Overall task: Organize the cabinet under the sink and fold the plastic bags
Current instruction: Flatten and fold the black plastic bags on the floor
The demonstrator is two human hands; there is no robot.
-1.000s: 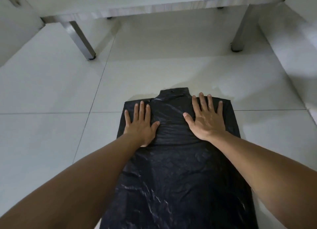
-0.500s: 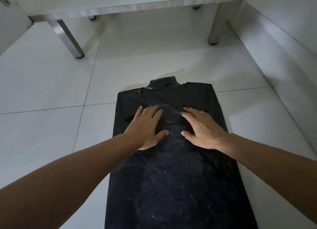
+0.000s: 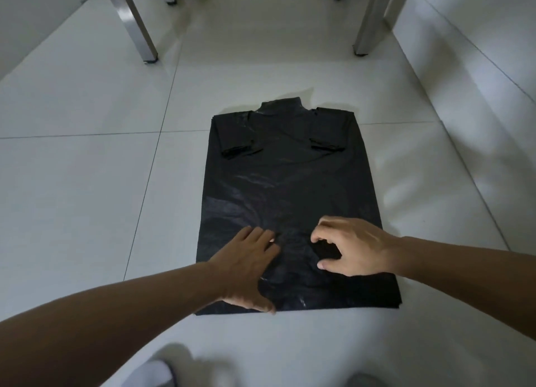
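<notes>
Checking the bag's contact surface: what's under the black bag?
The black plastic bag lies flat on the white tiled floor, tile showing around it. The floor under it is covered. Left hand and right hand rest on top.

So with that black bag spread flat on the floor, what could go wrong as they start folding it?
1. The black plastic bag lies on glossy floor tiles, so it may slide rather than crease.
2. Its handles are only folded loosely over the top and could flop open once the bag moves.
3. The left hand lies flat near the bottom edge while the right hand has curled fingers touching the film; uneven pulling could bring back wrinkles or skew the fold.
</notes>
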